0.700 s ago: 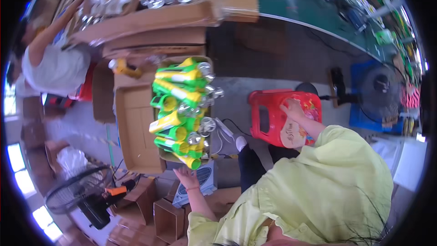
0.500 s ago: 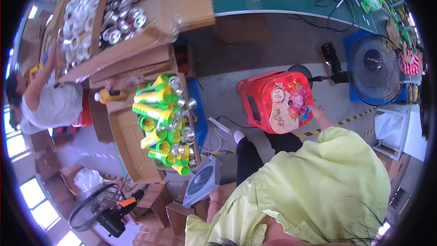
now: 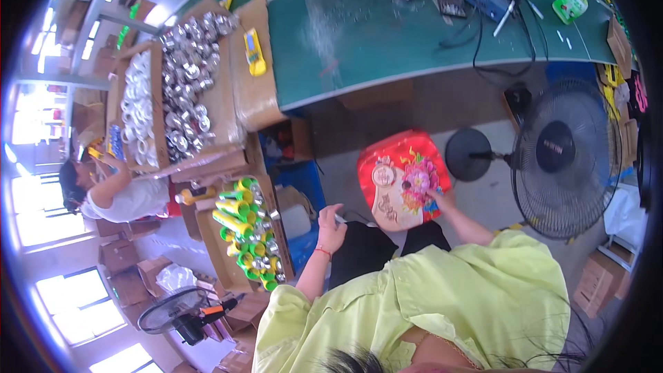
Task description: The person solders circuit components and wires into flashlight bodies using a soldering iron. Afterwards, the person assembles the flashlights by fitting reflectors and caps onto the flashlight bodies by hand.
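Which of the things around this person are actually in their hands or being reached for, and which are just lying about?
In hand:
- red plastic stool, gripped at its edge by the right hand
- left hand, raised and holding nothing clearly visible

Lying about:
- box of green and yellow flashlights
- standing fan
- green workbench
- tray of metal reflectors

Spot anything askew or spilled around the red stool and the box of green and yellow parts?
Nothing spilled or damaged. The right hand rests on the red stool, which stands upright on the floor. The left hand hovers beside the cardboard box, whose green and yellow parts all lie inside.
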`<state>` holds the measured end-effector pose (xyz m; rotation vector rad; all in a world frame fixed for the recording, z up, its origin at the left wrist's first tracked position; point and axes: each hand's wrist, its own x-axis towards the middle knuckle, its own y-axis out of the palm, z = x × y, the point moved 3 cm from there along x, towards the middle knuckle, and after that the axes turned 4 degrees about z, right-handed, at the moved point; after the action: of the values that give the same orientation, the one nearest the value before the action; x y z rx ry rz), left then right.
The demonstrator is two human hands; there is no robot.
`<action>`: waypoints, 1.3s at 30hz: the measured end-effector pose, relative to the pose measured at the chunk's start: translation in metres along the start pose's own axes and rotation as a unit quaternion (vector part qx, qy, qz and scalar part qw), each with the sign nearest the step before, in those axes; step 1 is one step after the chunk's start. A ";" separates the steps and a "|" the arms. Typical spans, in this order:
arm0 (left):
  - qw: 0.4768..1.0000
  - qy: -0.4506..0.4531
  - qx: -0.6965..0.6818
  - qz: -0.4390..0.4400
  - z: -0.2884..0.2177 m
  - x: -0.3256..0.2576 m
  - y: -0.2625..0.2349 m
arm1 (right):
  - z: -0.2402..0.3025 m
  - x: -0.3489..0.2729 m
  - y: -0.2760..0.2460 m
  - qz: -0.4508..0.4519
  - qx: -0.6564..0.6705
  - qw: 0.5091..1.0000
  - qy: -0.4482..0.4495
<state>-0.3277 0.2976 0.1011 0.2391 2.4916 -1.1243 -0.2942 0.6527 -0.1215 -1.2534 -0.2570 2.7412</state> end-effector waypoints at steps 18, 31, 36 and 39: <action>0.876 0.428 0.218 -0.041 -0.179 0.331 -0.108 | 0.188 0.015 0.091 0.105 -0.362 0.926 0.036; 0.886 0.427 0.181 0.010 -0.168 0.345 -0.114 | 0.506 -0.066 0.028 -0.149 0.054 0.977 -0.141; 0.891 0.437 0.124 0.016 -0.160 0.347 -0.109 | 0.527 0.000 -0.023 -0.279 0.404 0.862 -0.129; 0.893 0.434 0.118 -0.024 -0.160 0.348 -0.103 | 0.524 0.059 -0.098 -0.309 0.434 0.822 -0.202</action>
<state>-0.7211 0.3471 0.1206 0.9348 3.0935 -1.5999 -0.7259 0.7035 0.1918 -0.2581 0.4445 2.0543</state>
